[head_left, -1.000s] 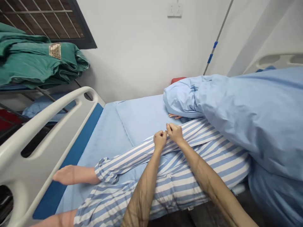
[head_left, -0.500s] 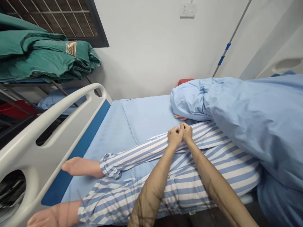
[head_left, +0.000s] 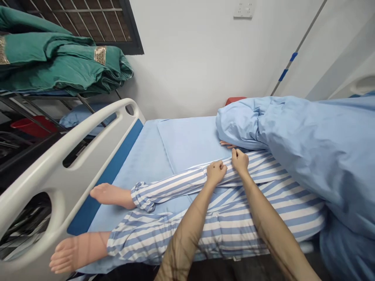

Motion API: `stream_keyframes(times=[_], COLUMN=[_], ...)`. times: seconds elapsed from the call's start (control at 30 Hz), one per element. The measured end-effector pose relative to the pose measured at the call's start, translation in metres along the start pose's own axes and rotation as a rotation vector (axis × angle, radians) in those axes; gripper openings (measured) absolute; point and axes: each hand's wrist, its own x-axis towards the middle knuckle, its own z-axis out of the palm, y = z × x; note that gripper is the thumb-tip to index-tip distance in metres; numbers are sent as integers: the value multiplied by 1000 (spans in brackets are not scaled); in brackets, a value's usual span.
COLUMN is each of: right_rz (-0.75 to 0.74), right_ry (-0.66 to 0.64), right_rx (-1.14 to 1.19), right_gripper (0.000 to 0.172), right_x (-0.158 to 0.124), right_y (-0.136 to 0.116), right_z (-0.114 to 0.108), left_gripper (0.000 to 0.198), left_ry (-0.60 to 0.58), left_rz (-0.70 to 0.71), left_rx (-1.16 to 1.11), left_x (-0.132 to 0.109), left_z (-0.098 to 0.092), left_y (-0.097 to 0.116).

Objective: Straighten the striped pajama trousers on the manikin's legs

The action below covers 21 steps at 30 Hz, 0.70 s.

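Observation:
A figure with smooth, manikin-like feet (head_left: 113,195) lies on the bed in blue-and-white striped trousers (head_left: 181,182). My left hand (head_left: 216,172) is closed in a fist over the far trouser leg, around the knee. A little farther up the same leg is my right hand (head_left: 240,160), also a fist, thumb side up. No object shows in either fist, though their undersides are hidden. Just beyond my right hand, the figure's fingers (head_left: 227,144) stick out from under a light blue quilt (head_left: 293,136), which covers the upper body.
A white bed end board (head_left: 88,136) stands at the left. Green folded cloth (head_left: 73,64) lies on a metal rack, with a red basin (head_left: 33,125) lower down. Light blue sheet (head_left: 187,134) covers the mattress. A wall socket (head_left: 244,9) and a pole (head_left: 293,56) are behind.
My fists, which were together over the far leg, have moved apart, the right one going up the leg toward the quilt. The whole view has shifted slightly.

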Motion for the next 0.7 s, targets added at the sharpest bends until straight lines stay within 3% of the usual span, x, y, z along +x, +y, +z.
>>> stream_keyframes(times=[0.13,0.33,0.43,0.5,0.7], right_rz=[54,50,57,58,-30], right_ry=[-34,-12,-19,-26,-229], right_rx=[-36,-28,-58,-88,-195], right_gripper=[38,37,34,33,32], right_x=[-1,-4,-7,-7,-13], right_y=[10,9,7,4,-17], right_z=[8,9,8,5,-6], left_gripper=[22,24,29,30,21], left_ry=[-5,249,384,376,276], left_rz=[-60,-223,-271,-303,-270], left_rx=[-125,13,25,104,588], left_x=[-17,-61,-83,-96,-116], left_z=[-42,-173,-216,-221,-197], left_y=[-38,-122,-152,-166,-185])
